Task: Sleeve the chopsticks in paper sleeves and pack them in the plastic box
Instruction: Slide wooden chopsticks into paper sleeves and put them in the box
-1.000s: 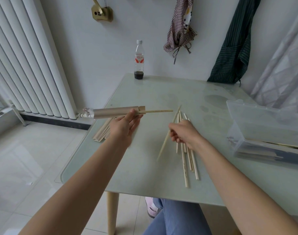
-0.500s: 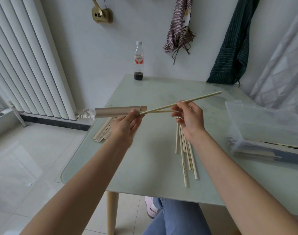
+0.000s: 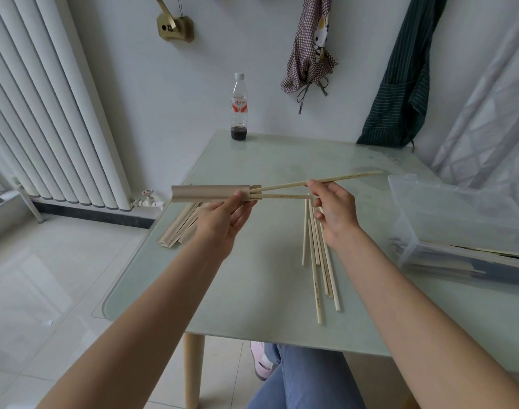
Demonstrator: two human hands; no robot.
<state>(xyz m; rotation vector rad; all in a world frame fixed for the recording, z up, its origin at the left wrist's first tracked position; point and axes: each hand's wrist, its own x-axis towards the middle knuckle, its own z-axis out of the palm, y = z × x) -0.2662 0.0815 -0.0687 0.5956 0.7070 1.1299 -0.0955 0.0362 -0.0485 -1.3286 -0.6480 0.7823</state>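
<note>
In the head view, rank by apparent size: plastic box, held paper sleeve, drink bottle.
1. Plastic box, largest by far.
2. Paper sleeve held in the left hand, and bottle: similar extent; the bottle stands farther away, so I won't rank them.

A glass table (image 3: 267, 160) is set against a white wall (image 3: 128, 84); left of the table, a radiator (image 3: 46, 113) is mounted above pale floor tiles (image 3: 46, 276)

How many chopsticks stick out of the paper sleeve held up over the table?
2. The lower chopstick lies level; the upper chopstick slants up, pinched by the right hand. The left hand holds the paper sleeve.
</note>
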